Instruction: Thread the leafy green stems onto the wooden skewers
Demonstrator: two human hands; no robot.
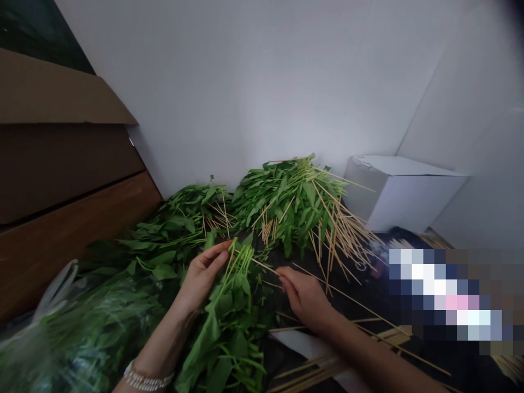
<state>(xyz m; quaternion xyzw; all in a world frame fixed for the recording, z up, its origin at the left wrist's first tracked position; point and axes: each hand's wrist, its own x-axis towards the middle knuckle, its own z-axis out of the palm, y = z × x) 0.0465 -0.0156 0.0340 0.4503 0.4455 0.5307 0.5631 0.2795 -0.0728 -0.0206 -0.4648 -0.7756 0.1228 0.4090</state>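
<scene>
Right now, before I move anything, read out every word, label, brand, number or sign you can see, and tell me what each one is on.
There is no text that can be read.
White box: no lettering visible on the sides in view.
Cardboard box: none visible.
Clear plastic bag: no readable print.
Pixelated patch at the right: blurred out, so I cannot tell whether it hides any text.

nothing readable in this one, honestly. the white box out beyond the right hand shows no lettering i can make out, same with the cardboard box well off past the left hand. no brands or numbers either.
</scene>
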